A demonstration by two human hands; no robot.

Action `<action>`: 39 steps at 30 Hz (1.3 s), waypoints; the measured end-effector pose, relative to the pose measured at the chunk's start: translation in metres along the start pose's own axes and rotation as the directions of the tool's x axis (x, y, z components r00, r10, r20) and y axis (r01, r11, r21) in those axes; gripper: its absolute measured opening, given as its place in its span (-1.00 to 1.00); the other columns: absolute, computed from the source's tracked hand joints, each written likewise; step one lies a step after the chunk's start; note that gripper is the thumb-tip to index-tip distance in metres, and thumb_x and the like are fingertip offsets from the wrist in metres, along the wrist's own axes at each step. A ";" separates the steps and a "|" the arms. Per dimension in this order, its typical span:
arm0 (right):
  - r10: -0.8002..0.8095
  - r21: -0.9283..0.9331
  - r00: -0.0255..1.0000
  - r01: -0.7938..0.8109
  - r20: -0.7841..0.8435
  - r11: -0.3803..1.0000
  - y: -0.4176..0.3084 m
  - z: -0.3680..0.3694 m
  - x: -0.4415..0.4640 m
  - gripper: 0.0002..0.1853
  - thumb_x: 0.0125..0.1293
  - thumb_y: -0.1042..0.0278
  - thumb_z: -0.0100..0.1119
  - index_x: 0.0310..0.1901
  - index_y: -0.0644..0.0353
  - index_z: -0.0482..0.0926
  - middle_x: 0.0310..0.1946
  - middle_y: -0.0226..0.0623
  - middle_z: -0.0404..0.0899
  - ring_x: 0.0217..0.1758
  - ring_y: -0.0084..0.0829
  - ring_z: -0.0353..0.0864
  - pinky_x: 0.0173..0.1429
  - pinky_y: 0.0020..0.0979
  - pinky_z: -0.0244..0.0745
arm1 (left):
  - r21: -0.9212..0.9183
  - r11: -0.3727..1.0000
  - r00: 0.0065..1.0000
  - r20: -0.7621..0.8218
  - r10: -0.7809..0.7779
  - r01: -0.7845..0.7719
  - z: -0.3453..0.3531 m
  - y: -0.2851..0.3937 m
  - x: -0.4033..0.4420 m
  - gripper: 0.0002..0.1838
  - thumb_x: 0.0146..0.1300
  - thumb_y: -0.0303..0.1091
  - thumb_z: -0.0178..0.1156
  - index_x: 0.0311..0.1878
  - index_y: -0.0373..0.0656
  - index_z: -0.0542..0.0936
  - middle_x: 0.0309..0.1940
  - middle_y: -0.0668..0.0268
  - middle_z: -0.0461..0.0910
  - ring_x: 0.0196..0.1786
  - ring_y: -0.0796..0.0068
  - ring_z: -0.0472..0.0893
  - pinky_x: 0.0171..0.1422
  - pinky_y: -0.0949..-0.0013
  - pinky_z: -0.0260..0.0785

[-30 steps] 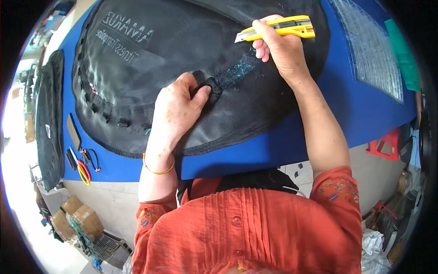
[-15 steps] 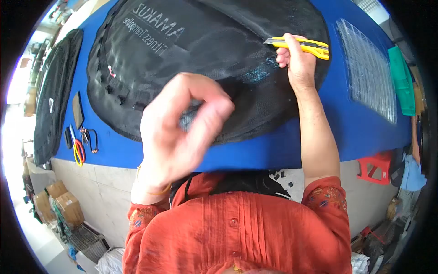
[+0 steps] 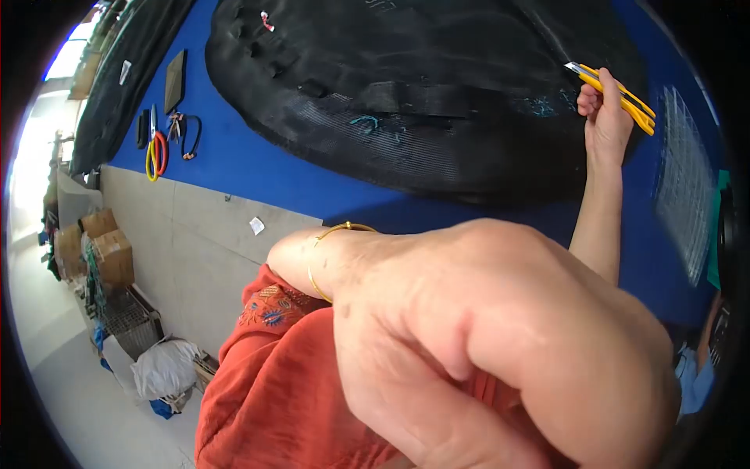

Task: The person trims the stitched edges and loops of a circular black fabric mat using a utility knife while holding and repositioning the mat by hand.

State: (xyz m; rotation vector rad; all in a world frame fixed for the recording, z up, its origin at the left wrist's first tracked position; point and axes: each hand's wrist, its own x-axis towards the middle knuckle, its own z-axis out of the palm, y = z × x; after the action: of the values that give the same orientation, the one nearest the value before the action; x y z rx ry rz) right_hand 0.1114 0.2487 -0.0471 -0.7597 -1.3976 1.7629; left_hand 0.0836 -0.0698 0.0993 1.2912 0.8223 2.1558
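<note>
Now that the left hand (image 3: pixel 500 313) has lifted off the black mesh fabric (image 3: pixel 351 47) towards the camera, it no longer steadies the cloth. Its fingers curl; I can't tell whether they hold anything. The right hand (image 3: pixel 609 129) grips a yellow cutter (image 3: pixel 639 119), blade out, over the fabric. That lies on the blue table (image 3: pixel 226 156), its curved rim inside the near edge, with bare blue between it and the scissors (image 3: pixel 156 152).

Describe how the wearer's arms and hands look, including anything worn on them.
Both are ungloved. The left hand has a thin gold-coloured bangle at its wrist and an orange-red sleeve embroidered in blue and yellow. The right hand and its bare forearm show no bracelet; that sleeve is hidden.
</note>
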 end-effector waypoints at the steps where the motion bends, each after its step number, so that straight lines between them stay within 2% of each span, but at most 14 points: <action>1: 0.004 0.003 1.000 -0.004 0.007 1.000 0.001 -0.001 0.001 -0.73 0.38 0.21 0.43 -0.15 0.26 0.67 -0.45 -0.29 0.71 -0.48 -0.60 0.67 -0.37 -0.62 0.56 | 0.002 1.000 1.000 0.001 0.005 -0.005 0.002 -0.004 0.003 -0.84 0.39 -0.39 0.33 -0.26 -0.26 0.58 -0.33 0.02 0.62 -0.52 0.39 0.57 -0.50 0.46 0.42; 9: -0.018 -0.087 1.000 0.019 0.016 0.996 -0.002 0.001 -0.005 -0.66 0.38 0.13 0.43 -0.06 0.25 0.66 -0.41 -0.30 0.72 -0.43 -0.65 0.68 -0.31 -0.64 0.59 | -0.033 0.999 0.999 0.032 0.042 -0.041 0.000 -0.002 0.006 -0.87 0.35 -0.43 0.33 -0.27 -0.26 0.59 -0.36 0.03 0.63 -0.54 0.40 0.57 -0.52 0.46 0.39; 34: -0.013 -0.065 0.998 0.018 0.067 0.998 -0.001 0.000 -0.004 -0.64 0.39 0.13 0.42 0.01 0.22 0.63 -0.41 -0.31 0.71 -0.43 -0.64 0.69 -0.31 -0.64 0.62 | -0.189 0.970 0.966 0.177 0.188 -0.154 -0.007 0.000 0.020 -0.92 0.21 -0.56 0.35 -0.30 -0.29 0.62 -0.43 0.07 0.67 -0.59 0.44 0.59 -0.60 0.45 0.29; 39: -0.006 -0.043 0.998 0.009 0.069 0.999 -0.001 -0.001 -0.003 -0.66 0.38 0.13 0.44 -0.02 0.21 0.64 -0.41 -0.31 0.71 -0.42 -0.64 0.69 -0.31 -0.65 0.62 | -0.240 0.956 0.951 0.215 0.221 -0.168 -0.012 0.019 0.016 -0.92 0.19 -0.59 0.36 -0.30 -0.29 0.62 -0.45 0.07 0.68 -0.60 0.45 0.59 -0.61 0.45 0.27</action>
State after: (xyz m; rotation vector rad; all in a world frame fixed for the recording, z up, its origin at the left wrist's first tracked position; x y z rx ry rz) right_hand 0.1143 0.2469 -0.0467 -0.7216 -1.4864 1.7736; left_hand 0.0638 -0.0747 0.1178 1.5300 0.3599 2.1112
